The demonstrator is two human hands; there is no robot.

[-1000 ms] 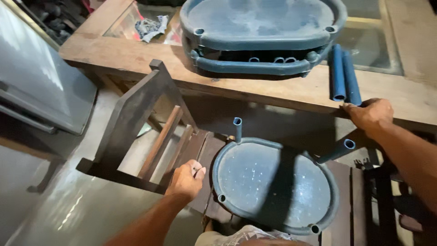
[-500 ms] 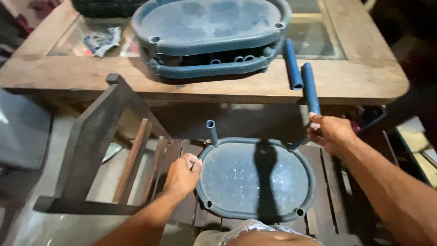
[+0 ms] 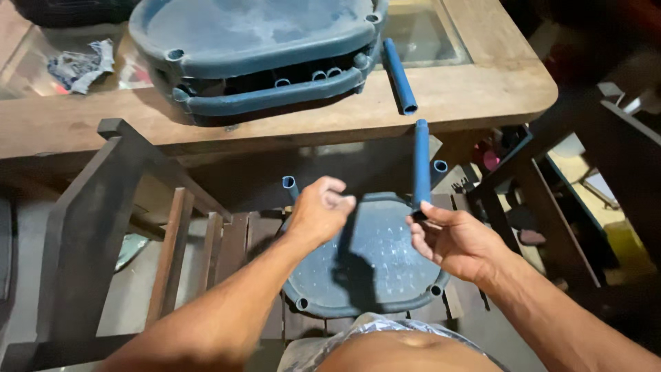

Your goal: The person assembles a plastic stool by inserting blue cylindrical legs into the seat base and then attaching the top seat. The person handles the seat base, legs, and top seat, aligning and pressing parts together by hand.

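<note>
A: While your right hand (image 3: 458,241) holds that blue tube (image 3: 421,165) upright by its lower end, fingers closed around it near the centre of the frame, keep the grip low so the top stays free to steer.

B: And my left hand (image 3: 320,207)?

A: It is curled into a loose fist over the upper left rim of the oval blue tray (image 3: 365,265), just beside a short tube (image 3: 289,186) already standing in its corner socket. I cannot tell whether those fingers pinch anything. I would rest it on the rim to steady the tray on the slatted chair (image 3: 172,255).

B: Where should the tube go?

A: Judging by the open sockets, one shows at the lower right of the tray and another at the lower left. A second standing tube (image 3: 438,167) peeks out behind the one you hold. Line the tube straight above a socket and press down evenly; a tilt would likely jam it.

B: Anything spare?

A: One more loose tube (image 3: 399,74) lies on the wooden table (image 3: 482,96), just right of the stacked blue trays (image 3: 261,41) at the upper centre.
</note>
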